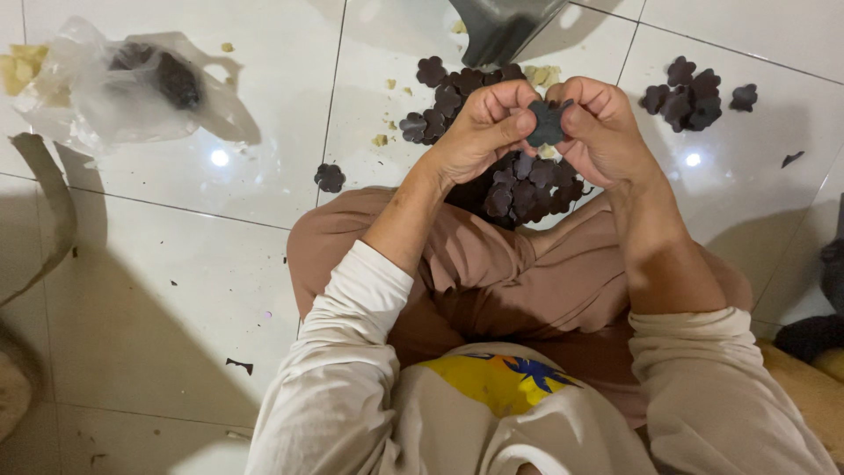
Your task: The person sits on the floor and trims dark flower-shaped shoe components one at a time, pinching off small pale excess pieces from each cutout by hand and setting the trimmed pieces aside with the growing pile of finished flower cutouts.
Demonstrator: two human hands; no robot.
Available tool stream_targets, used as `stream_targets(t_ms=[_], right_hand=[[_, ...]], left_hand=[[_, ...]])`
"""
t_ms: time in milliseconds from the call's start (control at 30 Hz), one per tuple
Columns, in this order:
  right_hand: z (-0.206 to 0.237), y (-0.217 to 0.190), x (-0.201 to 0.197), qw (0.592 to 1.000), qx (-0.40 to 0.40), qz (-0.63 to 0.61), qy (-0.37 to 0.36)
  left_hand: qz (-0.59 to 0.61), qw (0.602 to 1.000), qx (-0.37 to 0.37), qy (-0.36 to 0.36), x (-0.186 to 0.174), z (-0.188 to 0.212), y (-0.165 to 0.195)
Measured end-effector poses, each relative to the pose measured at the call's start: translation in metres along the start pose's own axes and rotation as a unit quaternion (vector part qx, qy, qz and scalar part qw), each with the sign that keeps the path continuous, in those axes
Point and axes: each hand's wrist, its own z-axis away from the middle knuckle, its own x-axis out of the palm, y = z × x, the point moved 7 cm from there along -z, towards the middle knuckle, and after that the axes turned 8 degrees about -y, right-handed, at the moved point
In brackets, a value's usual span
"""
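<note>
Head view: the left hand (pixel 479 127) and right hand (pixel 602 132) are both closed on one dark flower-shaped piece (pixel 547 123), pinched between fingertips above the lap. Directly beneath lies a main heap of like pieces (pixel 527 186) on the tiled floor (pixel 176 290). A smaller pile (pixel 690 97) sits apart to the right; a single piece (pixel 330 178) lies left. Yellowish scraps (pixel 541 76) are scattered near the heap. Clear plastic bag (pixel 105 88) upper left. Judgement: partway; most pieces appear unhandled.
</note>
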Motion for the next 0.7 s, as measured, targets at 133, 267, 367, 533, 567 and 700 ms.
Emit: stream_targets(t_ms=[133,267,367,533,567,700], right_hand=[[0.002,0.003,-0.005,1.0,-0.008,-0.028,-0.005],[0.005,0.006,-0.011,0.999,-0.013,-0.049,-0.021],[0.009,0.009,-0.023,0.998,-0.002,-0.049,0.037],[0.004,-0.018,-0.013,0.995,-0.052,-0.089,-0.014],[0.004,-0.021,-0.016,0.998,-0.035,-0.02,0.038],[-0.007,-0.023,-0.006,0.986,0.034,0.143,0.077]], left_hand=[[0.026,1.0,0.003,0.002,0.0,0.0,0.0],[0.043,0.999,0.007,-0.009,0.002,0.0,0.001],[0.063,0.998,0.017,-0.02,0.005,-0.001,0.004],[0.042,0.995,0.076,0.05,-0.016,-0.002,0.015],[-0.014,0.993,0.066,0.096,-0.025,-0.002,0.015],[-0.201,0.966,0.029,0.162,-0.036,-0.002,0.003]])
